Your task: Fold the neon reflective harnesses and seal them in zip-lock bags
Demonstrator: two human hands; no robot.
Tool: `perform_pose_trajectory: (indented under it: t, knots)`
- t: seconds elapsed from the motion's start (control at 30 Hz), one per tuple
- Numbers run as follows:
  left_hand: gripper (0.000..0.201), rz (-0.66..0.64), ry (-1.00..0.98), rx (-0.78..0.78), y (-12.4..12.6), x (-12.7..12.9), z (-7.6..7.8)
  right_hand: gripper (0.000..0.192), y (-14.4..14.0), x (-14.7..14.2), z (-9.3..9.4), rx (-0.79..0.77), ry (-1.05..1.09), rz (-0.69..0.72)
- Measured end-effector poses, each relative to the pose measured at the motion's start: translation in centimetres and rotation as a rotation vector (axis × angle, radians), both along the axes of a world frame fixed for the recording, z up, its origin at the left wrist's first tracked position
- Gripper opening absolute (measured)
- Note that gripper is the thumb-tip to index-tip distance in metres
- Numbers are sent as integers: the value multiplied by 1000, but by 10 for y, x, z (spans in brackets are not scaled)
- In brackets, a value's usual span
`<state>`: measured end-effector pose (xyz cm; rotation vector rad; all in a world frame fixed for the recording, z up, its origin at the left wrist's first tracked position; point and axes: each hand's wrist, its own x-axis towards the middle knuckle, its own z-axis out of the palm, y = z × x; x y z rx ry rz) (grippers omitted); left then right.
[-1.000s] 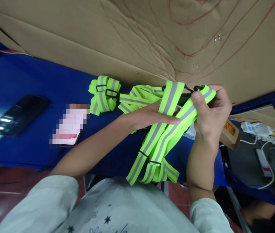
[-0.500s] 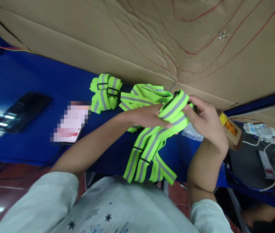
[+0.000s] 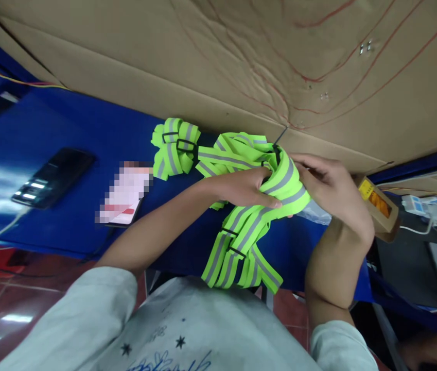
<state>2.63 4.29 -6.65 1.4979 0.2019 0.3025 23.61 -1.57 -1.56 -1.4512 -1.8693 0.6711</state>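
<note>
A cardboard sheet (image 3: pixel 241 46) leans behind the blue table (image 3: pixel 67 134). Over the table's near edge, the reflective strap harness (image 3: pixel 249 226) is folded between both hands: left hand (image 3: pixel 247 188) closed around its loop, right hand (image 3: pixel 328 185) gripping the far side. A folded strap bundle (image 3: pixel 174 149) lies nearby, a phone (image 3: pixel 54 178) further left

Pale grey short-sleeved shirt (image 3: pixel 187 330) printed with small dark stars.

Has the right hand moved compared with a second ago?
Yes. The right hand has dropped from raised beside the strap to lower, closer to the blue table and left hand.
</note>
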Motion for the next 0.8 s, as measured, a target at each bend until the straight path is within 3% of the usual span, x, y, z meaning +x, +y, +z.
perform_pose_trajectory:
  t: [0.1,0.17,0.3,0.47,0.57,0.67,0.8]
  knots:
    - [29,18,-2,68,4,-1,-2,41,-4,5,5,-141,4,135]
    - [30,102,34,118,6,-1,-2,54,-8,5,8,-188,29,213]
    - [32,118,79,67,10,-3,-2,79,-8,-6,4,-73,-142,252]
    - [34,151,7,-275,5,-1,-1,49,-3,-22,-2,36,-139,62]
    - [35,-17,10,-430,-3,3,2,34,-6,-19,4,77,-58,-42]
    - [25,-153,-3,-394,-8,4,3,29,-13,-13,13,27,47,-53]
    - [27,-163,27,-234,-6,3,0,28,-19,-9,19,-135,179,-78]
